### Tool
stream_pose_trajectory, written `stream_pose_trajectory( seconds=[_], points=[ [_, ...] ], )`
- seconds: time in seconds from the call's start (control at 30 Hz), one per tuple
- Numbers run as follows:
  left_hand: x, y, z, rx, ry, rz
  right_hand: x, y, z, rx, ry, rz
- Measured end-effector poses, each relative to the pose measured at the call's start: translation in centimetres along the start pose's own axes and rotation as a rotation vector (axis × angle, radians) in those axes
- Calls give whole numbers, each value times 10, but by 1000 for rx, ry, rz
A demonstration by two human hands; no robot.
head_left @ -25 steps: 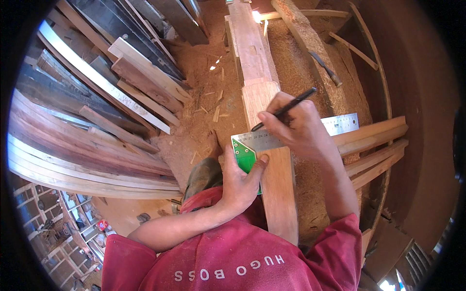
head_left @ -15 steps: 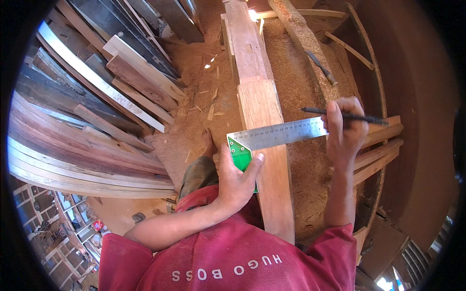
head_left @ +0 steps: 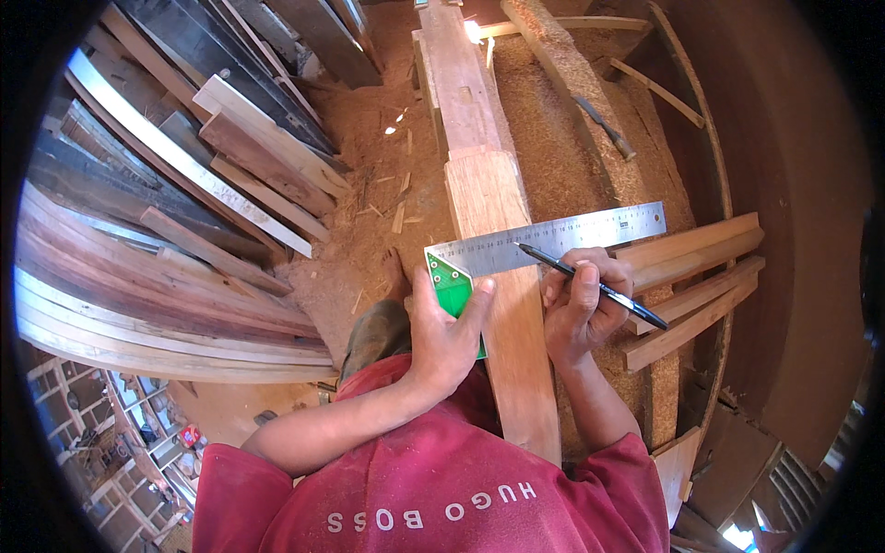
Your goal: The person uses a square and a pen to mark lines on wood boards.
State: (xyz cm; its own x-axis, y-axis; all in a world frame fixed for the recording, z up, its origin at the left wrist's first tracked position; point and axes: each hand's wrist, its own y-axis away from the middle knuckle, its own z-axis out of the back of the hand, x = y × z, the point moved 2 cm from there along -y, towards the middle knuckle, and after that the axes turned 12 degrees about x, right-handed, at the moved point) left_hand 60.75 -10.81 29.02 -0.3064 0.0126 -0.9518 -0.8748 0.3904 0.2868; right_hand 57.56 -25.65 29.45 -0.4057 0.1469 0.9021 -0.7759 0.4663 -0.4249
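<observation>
A try square with a steel blade (head_left: pixel 590 228) and a green handle (head_left: pixel 453 293) lies across a light wooden board (head_left: pixel 489 198). My left hand (head_left: pixel 449 327) grips the green handle against the board's left edge, thumb on the board side. The blade reaches past the board's right edge. Between the fingers of my right hand (head_left: pixel 587 300) is a black pen (head_left: pixel 619 298), its tip over the blade near the middle of the board. The hand is just right of the board. Whether the tip touches the blade I cannot tell.
Several planks (head_left: pixel 267 138) lean at the left, with a stack of curved boards (head_left: pixel 166 286) below them. A chisel (head_left: pixel 604 127) rests on a sawdust-covered beam (head_left: pixel 576 78) at the far right. Short wooden pieces (head_left: pixel 691 267) lie right of my right hand. Sawdust covers the floor (head_left: pixel 369 157).
My right hand has moved left and down from the blade's far end, which now shows. The pen has swung so its tip points up-left over the blade. My left hand keeps its hold.
</observation>
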Motion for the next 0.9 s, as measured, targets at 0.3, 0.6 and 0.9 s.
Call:
stream_pose_trajectory(
  seconds=[0.3, 0.6, 0.9],
  points=[
    [4, -3, 3, -10, -31, -53, 1, 0, -1, -2, 8, -2],
    [-1, -3, 4, 3, -34, -50, 3, -7, 0, 6, -13, -88],
    [-7, -3, 4, 10, -68, -10, -4, -87, -9, 343, 323, -284]
  ],
)
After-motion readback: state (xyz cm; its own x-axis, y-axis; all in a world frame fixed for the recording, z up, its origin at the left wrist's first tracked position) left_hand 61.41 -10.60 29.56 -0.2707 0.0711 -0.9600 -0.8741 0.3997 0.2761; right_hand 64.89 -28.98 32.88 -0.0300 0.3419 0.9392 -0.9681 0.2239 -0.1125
